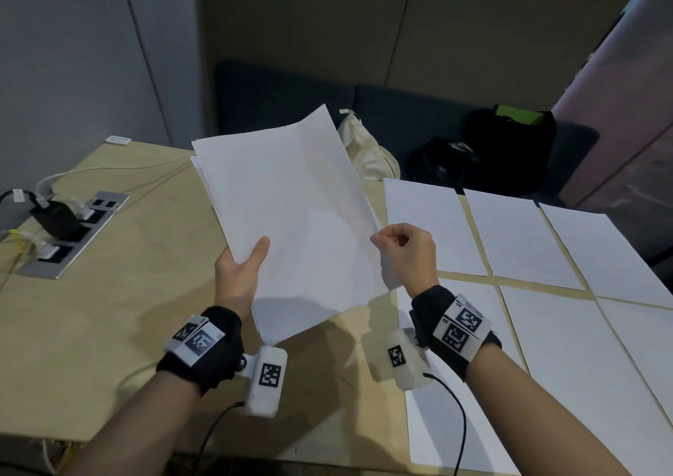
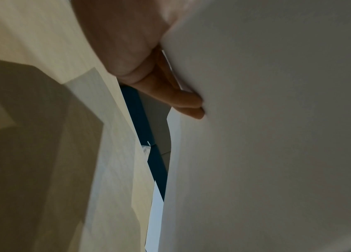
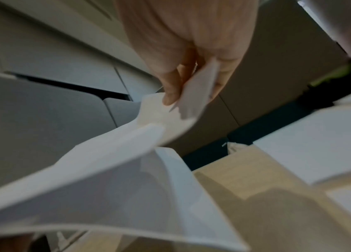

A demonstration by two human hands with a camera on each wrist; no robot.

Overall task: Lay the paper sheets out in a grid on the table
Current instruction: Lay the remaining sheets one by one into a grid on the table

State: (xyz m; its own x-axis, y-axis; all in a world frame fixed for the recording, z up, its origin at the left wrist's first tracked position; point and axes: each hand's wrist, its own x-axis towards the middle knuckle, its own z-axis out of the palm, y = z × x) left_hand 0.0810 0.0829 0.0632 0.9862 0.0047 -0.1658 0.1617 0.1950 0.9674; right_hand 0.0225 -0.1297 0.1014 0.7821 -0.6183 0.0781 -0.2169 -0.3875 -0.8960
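A stack of white paper sheets [image 1: 291,213] is held up above the wooden table [image 1: 120,293]. My left hand [image 1: 242,268] grips the stack at its lower left edge, thumb on top, fingers [image 2: 189,104] underneath. My right hand [image 1: 404,249] pinches the right edge of the top sheet [image 3: 166,117] between thumb and fingers, lifting it off the stack. Several white sheets [image 1: 517,235] lie flat in rows on the right half of the table, with narrow gaps between them.
A recessed power strip [image 1: 69,235] with plugs and cables sits at the table's left. Behind the table stands a dark sofa [image 1: 382,118] with a cream bag [image 1: 368,151] and black bags [image 1: 506,147]. Bare wood lies on the left half.
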